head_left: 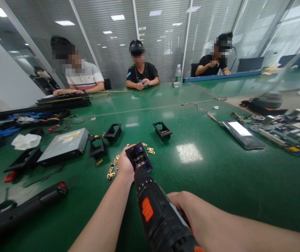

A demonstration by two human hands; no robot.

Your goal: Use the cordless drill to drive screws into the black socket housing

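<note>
My left hand grips a small black socket housing with brass contacts inside, held just above the green table. My right hand holds a black cordless drill with an orange switch; its nose points into the housing's open face. Several small brass clips lie scattered on the table around my left hand, with a few more just beyond the housing.
Empty black housings sit ahead. A grey optical drive lies left, a second black tool near left. A phone and circuit boards lie right. Three people sit at the far side; a water bottle stands there.
</note>
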